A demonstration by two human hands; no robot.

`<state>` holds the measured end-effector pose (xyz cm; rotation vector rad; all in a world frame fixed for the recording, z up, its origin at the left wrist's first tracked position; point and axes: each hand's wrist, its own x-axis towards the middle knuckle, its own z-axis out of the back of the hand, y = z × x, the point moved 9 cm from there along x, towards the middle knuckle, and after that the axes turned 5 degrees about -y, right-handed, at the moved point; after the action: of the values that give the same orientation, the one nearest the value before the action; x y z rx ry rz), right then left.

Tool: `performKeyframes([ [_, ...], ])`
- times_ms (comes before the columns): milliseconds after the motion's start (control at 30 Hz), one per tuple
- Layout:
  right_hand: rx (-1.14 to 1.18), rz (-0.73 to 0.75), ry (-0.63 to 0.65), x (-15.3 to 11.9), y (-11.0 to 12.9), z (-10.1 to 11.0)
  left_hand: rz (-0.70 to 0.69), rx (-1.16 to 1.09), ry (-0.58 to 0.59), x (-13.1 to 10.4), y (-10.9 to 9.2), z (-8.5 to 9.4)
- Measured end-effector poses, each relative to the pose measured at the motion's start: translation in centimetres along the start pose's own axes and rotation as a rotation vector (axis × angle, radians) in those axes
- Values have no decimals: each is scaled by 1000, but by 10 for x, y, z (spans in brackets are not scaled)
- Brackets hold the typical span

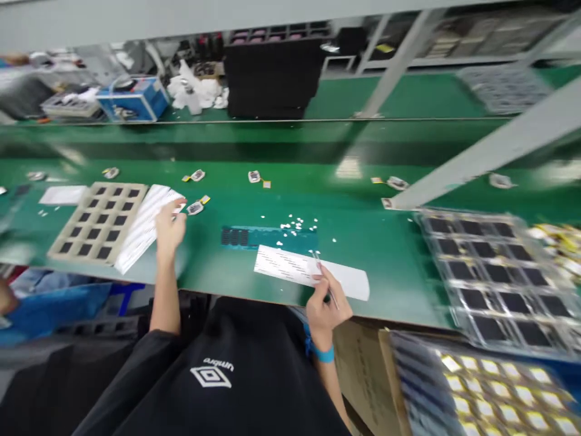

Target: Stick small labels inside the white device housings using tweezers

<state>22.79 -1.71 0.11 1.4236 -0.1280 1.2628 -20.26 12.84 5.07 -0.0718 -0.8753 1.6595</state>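
The person's right hand [329,303] pinches a thin tool [317,259], which may be tweezers. Its tip is over a long white strip [284,264] at the near edge of the green counter [385,254]. The strip has small dark dashes on its left part and is plain on its right.

Just past the strip lies a flat blue-green piece [290,237] with dark squares at its left end. The strip covers a bit of its near edge. Little white bits [295,225] are scattered on and around it.

The left hand [171,227] is over the far end of a striped white sheet [145,221]. Its finger and thumb are close together. Something small and pale shows at the tips, but it is too blurry to tell if the hand holds it. Just to the right is a small device [195,208] with a yellow tab. A beige tray [94,250] of dark squares sits left of the sheet.

The step in hand looks like fine picking work at the strip. The next move seems to call for a steady right hand and a light pinch.
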Motion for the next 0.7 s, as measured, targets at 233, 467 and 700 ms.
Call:
performKeyframes([
  [233,15,-36,43,1,0,-2,41,202,101,-9,26,-37],
  [467,-8,-113,52,-2,-8,-2,65,84,114,0,33,-40],
  [700,31,-130,101,-3,-10,-1,168,-210,55,-1,43,-38],
])
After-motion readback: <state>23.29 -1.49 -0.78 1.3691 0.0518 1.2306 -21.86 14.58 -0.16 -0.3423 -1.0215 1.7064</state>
